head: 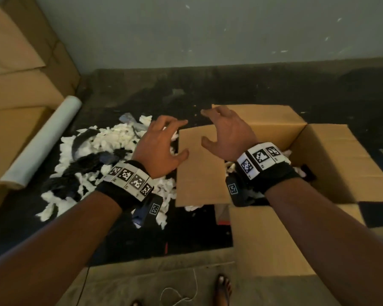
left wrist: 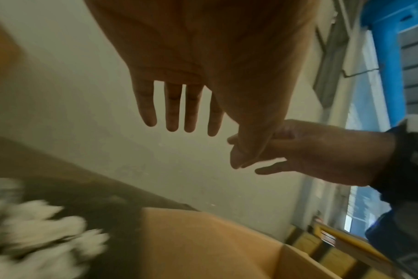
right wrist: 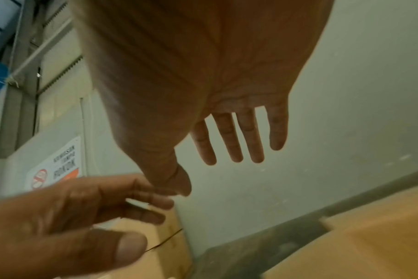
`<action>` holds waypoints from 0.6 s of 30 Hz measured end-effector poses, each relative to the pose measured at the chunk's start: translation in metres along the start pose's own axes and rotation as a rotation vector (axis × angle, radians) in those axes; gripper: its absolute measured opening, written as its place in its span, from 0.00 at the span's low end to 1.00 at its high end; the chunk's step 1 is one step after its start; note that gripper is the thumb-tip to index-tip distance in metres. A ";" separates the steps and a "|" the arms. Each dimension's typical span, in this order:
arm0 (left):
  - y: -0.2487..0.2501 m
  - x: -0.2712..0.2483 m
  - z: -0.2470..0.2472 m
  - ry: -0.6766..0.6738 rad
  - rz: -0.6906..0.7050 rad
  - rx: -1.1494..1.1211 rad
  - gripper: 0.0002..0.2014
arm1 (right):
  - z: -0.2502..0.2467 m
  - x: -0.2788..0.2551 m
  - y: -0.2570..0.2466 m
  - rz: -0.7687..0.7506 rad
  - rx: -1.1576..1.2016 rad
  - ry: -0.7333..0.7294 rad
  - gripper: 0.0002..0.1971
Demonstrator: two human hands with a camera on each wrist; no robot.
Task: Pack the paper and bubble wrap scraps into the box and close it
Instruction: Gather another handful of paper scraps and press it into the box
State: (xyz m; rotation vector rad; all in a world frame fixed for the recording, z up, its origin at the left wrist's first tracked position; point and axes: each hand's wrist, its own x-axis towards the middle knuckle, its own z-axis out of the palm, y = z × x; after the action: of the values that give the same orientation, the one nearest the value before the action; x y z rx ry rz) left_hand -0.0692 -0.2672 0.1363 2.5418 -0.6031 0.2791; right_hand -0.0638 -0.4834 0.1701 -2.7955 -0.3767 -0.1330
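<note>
Both hands are hovering empty with fingers spread and slightly bent: the left hand [head: 161, 146] over the right edge of the scrap pile, the right hand [head: 228, 133] above the box's left flap. Most of the white paper and bubble wrap scraps [head: 102, 155], mixed with dark bits, are lying on the dark floor at nine o'clock from the box [head: 332, 160]; a few white pieces are showing inside it, near the right wrist. That left flap [head: 199, 166] is standing out over the pile's edge, and this looks like the main hazard: a scoop carried across could be catching the flap and spilling pieces under it or beside the box. Light scraps may also be slipping between spread fingers during the carry. Closing the flaps too early would be leaving much of the pile outside. A white roll [head: 44, 140] is lying at nine o'clock from the pile, just beside it, and a sweeping hand could be knocking it.
</note>
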 end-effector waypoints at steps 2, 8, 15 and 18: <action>-0.037 -0.038 -0.018 0.042 -0.035 -0.025 0.34 | 0.018 0.001 -0.050 -0.028 0.057 0.052 0.35; -0.139 -0.156 -0.033 -0.023 -0.253 0.053 0.38 | 0.108 -0.012 -0.179 -0.077 0.194 0.162 0.31; -0.213 -0.251 -0.007 -0.250 -0.582 0.134 0.54 | 0.237 -0.059 -0.229 0.095 0.171 -0.073 0.46; -0.240 -0.260 0.005 -0.266 -0.660 0.167 0.56 | 0.272 -0.073 -0.212 0.208 0.070 -0.157 0.55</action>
State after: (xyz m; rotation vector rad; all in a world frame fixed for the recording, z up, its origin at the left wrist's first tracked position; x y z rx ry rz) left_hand -0.1852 0.0097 -0.0503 2.7902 0.1995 -0.2563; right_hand -0.1784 -0.2198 -0.0344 -2.7624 -0.1215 0.1449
